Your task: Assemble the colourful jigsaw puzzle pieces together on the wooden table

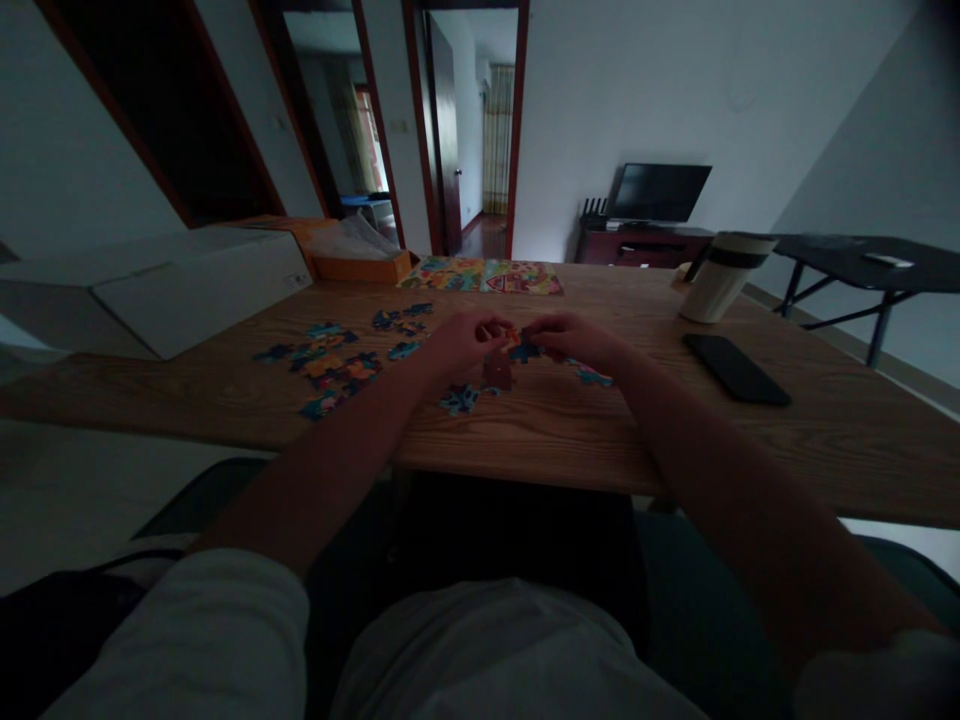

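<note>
Here we are at centre frame: the left hand [461, 342] and right hand [579, 340] are in close together, fingers pinched above the wooden table [600, 445]! The left looks clenched on an orange jigsaw piece [511, 336], the right on a blue jigsaw piece [525, 352] touching it, though the dim light makes that hard to call. Just below the hands lies a blue jigsaw cluster [459, 400], with more loose jigsaw pieces [319, 370] scattered to the left. A colourful puzzle picture [480, 276] sits at the far table edge, and a black smartphone [735, 368] and cream tumbler [720, 280] stand out on the right!
</note>
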